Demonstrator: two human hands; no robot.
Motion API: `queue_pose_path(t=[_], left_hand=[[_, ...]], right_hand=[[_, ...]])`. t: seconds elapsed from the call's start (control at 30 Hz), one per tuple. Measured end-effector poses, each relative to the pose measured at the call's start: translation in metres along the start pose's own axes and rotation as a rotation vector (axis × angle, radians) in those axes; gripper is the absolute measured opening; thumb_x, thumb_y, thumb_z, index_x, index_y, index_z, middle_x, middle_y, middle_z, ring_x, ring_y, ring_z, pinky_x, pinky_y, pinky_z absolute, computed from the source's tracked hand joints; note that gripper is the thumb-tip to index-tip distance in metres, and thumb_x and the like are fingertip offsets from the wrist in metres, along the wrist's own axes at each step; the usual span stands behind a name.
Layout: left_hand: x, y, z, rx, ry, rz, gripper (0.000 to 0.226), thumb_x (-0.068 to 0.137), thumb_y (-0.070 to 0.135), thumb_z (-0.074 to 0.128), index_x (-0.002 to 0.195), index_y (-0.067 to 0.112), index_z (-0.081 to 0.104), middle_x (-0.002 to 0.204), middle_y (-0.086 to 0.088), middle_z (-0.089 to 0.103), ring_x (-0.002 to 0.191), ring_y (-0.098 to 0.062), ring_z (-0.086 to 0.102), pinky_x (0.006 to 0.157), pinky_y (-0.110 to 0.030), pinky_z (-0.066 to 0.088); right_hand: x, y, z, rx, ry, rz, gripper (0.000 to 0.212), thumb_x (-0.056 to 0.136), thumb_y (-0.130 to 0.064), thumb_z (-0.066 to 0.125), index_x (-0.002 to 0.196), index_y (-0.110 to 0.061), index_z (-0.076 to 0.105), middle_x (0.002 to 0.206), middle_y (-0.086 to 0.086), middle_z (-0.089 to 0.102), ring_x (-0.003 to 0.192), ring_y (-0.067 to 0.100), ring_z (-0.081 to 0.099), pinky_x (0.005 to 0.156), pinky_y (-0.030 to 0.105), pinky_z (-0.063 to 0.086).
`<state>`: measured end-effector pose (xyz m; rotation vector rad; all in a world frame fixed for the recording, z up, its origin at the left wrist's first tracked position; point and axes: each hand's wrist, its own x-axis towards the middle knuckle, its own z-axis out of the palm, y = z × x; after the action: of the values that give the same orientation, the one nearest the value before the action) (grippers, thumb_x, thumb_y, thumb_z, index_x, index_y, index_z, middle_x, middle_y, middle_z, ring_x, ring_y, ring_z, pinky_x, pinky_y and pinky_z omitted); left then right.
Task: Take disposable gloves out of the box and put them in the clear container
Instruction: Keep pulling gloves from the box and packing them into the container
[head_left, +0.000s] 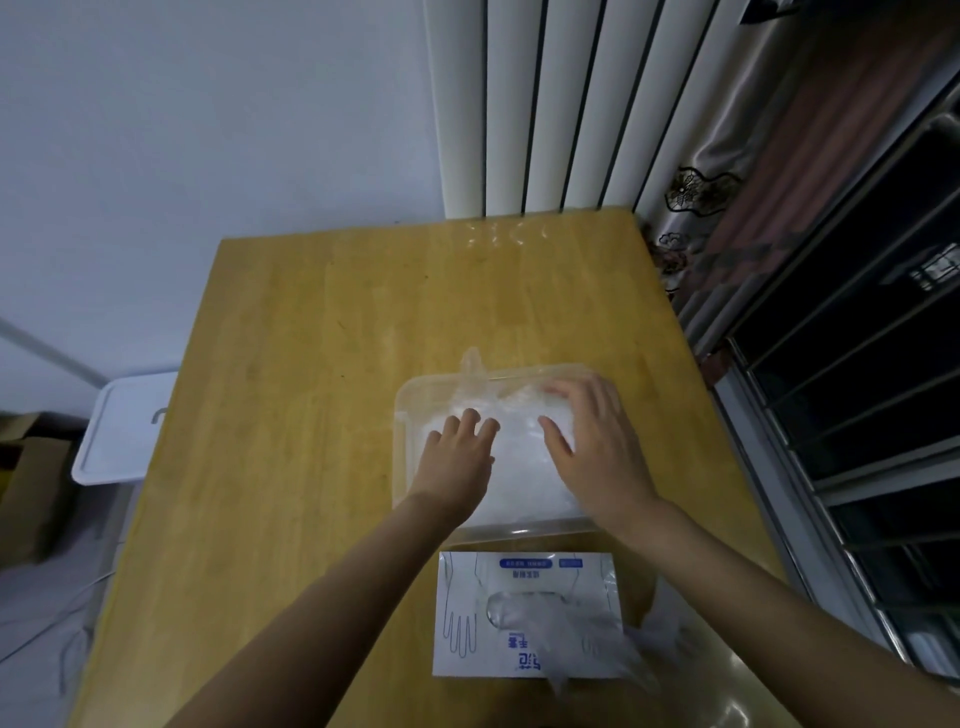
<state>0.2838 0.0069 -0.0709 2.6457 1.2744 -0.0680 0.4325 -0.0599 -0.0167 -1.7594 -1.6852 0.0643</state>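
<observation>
**Left hand (457, 460) and right hand (595, 447) flat on the disposable gloves (519, 475)**

The clear container (402, 415) sits on the wooden table (311, 364), toward the table's 4 o'clock, with the white heap of gloves inside it. The left hand rests on the heap's 9 o'clock side, fingers straight and spread, grasping nothing. The right hand lies on the 3 o'clock side, fingers stretched flat over the gloves, likewise released. One glove finger (471, 361) pokes over the container's rim at 12 o'clock. The glove box (467, 613) lies just beside the container at its 6 o'clock. A loose glove (587, 642) spills from the box opening toward 4 o'clock. A white bin (124, 426) stands off the table at 9 o'clock.
</observation>
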Motion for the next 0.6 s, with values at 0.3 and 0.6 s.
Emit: queue_pose_path(t=[0.3, 0.6], left_hand=[[0.008, -0.012, 0.023, 0.285, -0.228, 0.008, 0.068, 0.088, 0.016, 0.064, 0.143, 0.014, 0.024, 0.147, -0.015, 0.026, 0.129, -0.033, 0.033, 0.099, -0.038, 0.037], [0.009, -0.018, 0.028, 0.338, -0.45, -0.003, 0.074, 0.089, 0.015, 0.062, 0.149, 0.016, 0.019, 0.156, -0.015, 0.009, 0.138, -0.036, 0.025, 0.109, -0.04, 0.033]], right_hand=[[0.013, 0.03, 0.037, -0.353, -0.907, -0.03, 0.074, 0.088, -0.006, 0.061, 0.149, -0.023, 0.023, 0.153, 0.003, 0.025, 0.133, 0.024, 0.033, 0.104, 0.034, 0.035], [0.012, 0.043, 0.046, -0.419, -1.129, 0.061, 0.056, 0.095, -0.008, 0.046, 0.147, -0.018, 0.03, 0.153, 0.007, 0.025, 0.137, 0.029, 0.028, 0.109, 0.041, 0.033]])
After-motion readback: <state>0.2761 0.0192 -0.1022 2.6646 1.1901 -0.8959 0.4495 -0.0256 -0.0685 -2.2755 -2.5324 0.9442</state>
